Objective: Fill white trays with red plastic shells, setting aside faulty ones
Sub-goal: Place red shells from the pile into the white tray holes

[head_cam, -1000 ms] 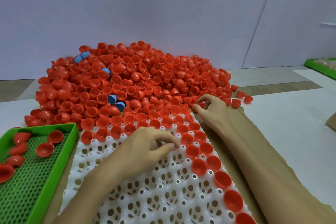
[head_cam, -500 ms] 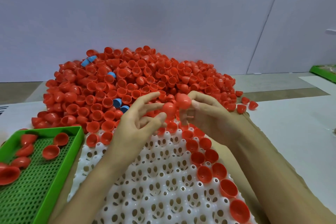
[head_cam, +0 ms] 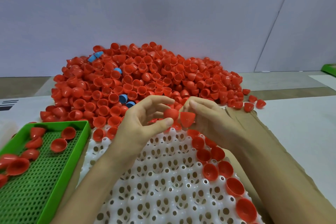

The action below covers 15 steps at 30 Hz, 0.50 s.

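Red plastic had taken only the edges of the white tray in front of me. A line of seated shells ran down its right side, and a few more sat along the far edge next to the pile, though my hands hid part of that row. The middle and the near left of the tray showed nothing but bare sockets, so I judged it far from full, with most of the filling yet to do.

My left hand pinched a first shell between thumb and fingertips. My right hand gripped a second shell just beside it; I could not tell whether the two touched. Both were held up over the far end of the tray. I took that for the checking step, with neither shell yet placed nor rejected.

At the near left, the green tray held some loose shells lying at all angles on its mesh. I took those for the faulty ones already set aside.

Beyond the white tray, the pile of unsorted red shells spread wide across the far bench, with a few blue shells mixed in. With that much stock waiting, I reckoned this tray would not be the last.
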Each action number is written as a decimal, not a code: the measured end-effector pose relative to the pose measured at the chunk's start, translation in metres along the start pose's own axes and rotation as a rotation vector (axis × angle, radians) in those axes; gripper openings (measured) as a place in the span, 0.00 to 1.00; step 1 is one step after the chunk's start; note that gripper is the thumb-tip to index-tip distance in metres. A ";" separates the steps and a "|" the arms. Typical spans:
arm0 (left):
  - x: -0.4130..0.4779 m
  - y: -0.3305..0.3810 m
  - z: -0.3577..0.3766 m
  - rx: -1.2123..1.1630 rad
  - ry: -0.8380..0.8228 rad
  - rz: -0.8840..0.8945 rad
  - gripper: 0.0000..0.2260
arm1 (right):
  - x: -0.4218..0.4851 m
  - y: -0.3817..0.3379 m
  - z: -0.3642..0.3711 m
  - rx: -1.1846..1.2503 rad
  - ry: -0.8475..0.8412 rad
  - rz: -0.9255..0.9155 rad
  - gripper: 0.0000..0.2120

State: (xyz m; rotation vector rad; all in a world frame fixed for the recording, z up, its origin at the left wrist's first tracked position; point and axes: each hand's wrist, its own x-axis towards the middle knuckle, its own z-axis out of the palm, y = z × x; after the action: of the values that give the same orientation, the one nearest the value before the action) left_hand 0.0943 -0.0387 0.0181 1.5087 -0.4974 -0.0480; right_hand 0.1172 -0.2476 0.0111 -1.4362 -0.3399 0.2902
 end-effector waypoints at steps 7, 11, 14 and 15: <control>-0.004 -0.004 0.009 0.503 0.126 0.292 0.21 | -0.004 -0.003 0.006 -0.449 0.191 -0.216 0.09; -0.003 0.000 0.010 0.610 0.069 0.483 0.20 | -0.005 -0.005 0.004 -0.556 0.149 -0.229 0.09; -0.005 0.003 0.009 0.601 0.015 0.521 0.17 | -0.008 -0.009 0.000 -0.521 0.068 -0.195 0.11; -0.006 0.003 0.010 0.561 -0.007 0.495 0.16 | -0.008 -0.010 -0.002 -0.505 0.050 -0.190 0.12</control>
State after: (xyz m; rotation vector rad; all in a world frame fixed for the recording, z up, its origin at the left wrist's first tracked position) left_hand 0.0849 -0.0460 0.0188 1.8823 -0.9301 0.5099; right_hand 0.1102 -0.2533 0.0202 -1.8869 -0.5301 0.0088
